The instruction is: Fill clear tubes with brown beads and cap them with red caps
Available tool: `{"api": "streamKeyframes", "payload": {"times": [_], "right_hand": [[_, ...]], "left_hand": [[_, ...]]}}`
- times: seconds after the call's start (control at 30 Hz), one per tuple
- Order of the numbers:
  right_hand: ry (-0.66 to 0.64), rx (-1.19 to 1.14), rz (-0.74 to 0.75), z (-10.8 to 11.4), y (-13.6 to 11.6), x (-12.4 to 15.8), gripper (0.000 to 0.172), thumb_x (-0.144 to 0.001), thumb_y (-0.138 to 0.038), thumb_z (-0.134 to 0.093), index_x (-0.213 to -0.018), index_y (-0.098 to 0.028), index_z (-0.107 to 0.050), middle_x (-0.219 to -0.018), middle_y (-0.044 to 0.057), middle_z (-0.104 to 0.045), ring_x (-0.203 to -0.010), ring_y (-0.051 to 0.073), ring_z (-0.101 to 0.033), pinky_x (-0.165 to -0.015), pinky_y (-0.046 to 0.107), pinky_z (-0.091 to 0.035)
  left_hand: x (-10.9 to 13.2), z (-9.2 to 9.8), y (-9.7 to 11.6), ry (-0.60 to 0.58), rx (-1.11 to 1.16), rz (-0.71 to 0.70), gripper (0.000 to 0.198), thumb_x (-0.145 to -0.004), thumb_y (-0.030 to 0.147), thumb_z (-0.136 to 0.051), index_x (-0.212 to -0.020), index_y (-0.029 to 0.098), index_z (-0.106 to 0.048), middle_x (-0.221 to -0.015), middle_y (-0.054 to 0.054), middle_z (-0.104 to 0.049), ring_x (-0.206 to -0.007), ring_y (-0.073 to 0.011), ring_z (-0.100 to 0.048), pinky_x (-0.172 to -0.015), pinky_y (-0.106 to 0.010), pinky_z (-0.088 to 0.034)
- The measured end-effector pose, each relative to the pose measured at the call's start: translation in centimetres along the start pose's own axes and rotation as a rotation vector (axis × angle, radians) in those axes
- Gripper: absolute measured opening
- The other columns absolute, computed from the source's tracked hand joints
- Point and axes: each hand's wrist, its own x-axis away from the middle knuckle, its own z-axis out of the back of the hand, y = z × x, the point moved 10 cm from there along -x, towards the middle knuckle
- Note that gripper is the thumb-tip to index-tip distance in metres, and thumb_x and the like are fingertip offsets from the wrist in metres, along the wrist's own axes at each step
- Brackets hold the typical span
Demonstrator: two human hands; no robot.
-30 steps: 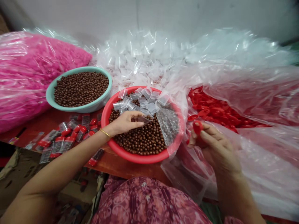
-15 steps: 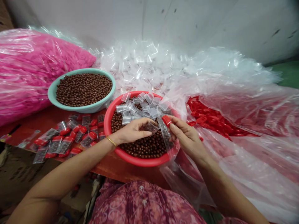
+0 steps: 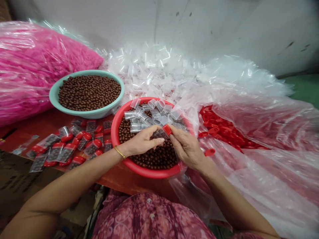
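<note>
My left hand [image 3: 146,140] is closed round a clear plastic container [image 3: 160,134] above the red basin [image 3: 116,132]. Between the thumb and fingers of my right hand [image 3: 185,144] is a red cap [image 3: 167,129], at the upper end of that container; whether the two touch I cannot tell. Under my hands lie brown balls [image 3: 154,159] in the basin. Empty clear containers [image 3: 142,116] rest on the balls at the back of it. My fingers partly hide the held container.
At the left, filled containers with red caps [image 3: 66,152] lie on the red table [image 3: 119,177]. Behind them stands a pale green basin [image 3: 87,114] of brown balls, beside a bag of pink pieces [image 3: 45,66]. Loose red caps [image 3: 224,132] fill a plastic bag at the right. Clear containers [image 3: 149,66] heap along the wall.
My right hand has moved left with the red cap, bringing it up to the container in my left hand. My left hand has stayed almost in place.
</note>
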Motion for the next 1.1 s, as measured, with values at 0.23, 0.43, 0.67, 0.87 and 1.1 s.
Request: {"api": "streamKeyframes", "payload": {"times": [0.23, 0.43, 0.67, 0.87, 1.1], "right_hand": [[-0.001, 0.286, 0.269, -0.7, -2.4, 0.3, 0.05, -0.092, -0.016, -0.039, -0.143, -0.015, -0.037, -0.072, 0.006, -0.063, -0.058, 0.016, -0.058, -0.053, 0.026, -0.048], [0.004, 0.161, 0.357, 0.0, -3.7, -0.3, 0.045, -0.091, -0.013, -0.041, -0.137, -0.01, -0.044, -0.075, 0.008, -0.066, -0.063, 0.015, -0.062, -0.057, 0.024, -0.049], [0.128, -0.209, -0.111, 0.5, 1.3, -3.2, 0.051, -0.097, -0.045, -0.028, -0.082, -0.017, -0.068, -0.054, -0.001, -0.05, -0.047, 0.01, -0.048, -0.047, 0.024, -0.04], [0.031, -0.413, -0.212, -3.1, 1.4, -4.1, 0.056, -0.094, -0.057, -0.026, -0.125, -0.019, -0.052, -0.102, 0.007, -0.062, -0.088, 0.015, -0.059, -0.084, 0.034, -0.049], [0.038, -0.469, -0.171, -3.5, -0.9, -4.1, 0.057, -0.093, -0.059, -0.022, -0.119, -0.021, -0.056, -0.117, 0.007, -0.061, -0.108, 0.016, -0.056, -0.099, 0.037, -0.044]], "left_hand": [[-0.1, 0.3, 0.3, 0.049, -0.079, -0.003, 0.021, -0.079, 0.034, -0.057, -0.084, 0.014, -0.049, -0.068, 0.003, -0.048, -0.06, -0.0078, -0.043, -0.058, -0.022, -0.039], [-0.1, 1.0, 0.9, 0.097, -0.19, -0.049, 0.023, -0.078, 0.036, -0.057, -0.085, 0.015, -0.053, -0.074, 0.001, -0.057, -0.071, -0.0119, -0.052, -0.068, -0.025, -0.044], [-0.2, -0.4, 1.6, 0.029, -0.722, -0.032, 0.025, -0.073, 0.038, -0.065, -0.078, 0.014, -0.061, -0.063, 0.001, -0.059, -0.057, -0.013, -0.052, -0.056, -0.024, -0.039], [0.5, -1.4, 1.9, 0.016, -0.945, -0.191, 0.03, -0.078, 0.039, -0.061, -0.09, 0.011, -0.064, -0.073, -0.007, -0.068, -0.064, -0.0186, -0.061, -0.062, -0.028, -0.046], [1.1, -2.2, 2.1, -0.035, -1.068, -0.217, 0.016, -0.074, 0.028, -0.063, -0.076, 0.012, -0.062, -0.062, -0.004, -0.064, -0.056, -0.0168, -0.057, -0.057, -0.027, -0.043]]}}
